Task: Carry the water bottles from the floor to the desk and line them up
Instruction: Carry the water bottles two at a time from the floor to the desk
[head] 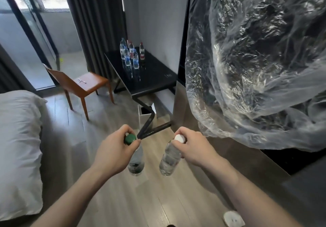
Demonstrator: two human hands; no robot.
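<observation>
Green-capped bottle pinched by neck in our left hand, white-capped bottle same in right hand; six bottles clustered on black desk.

The bottle in my left hand has a green cap; the one in my right hand has a white cap. The far table is glossy black, its bottles blue- and red-labelled. The chair is orange-brown, the bed white, the floor pale wood-grain.
</observation>
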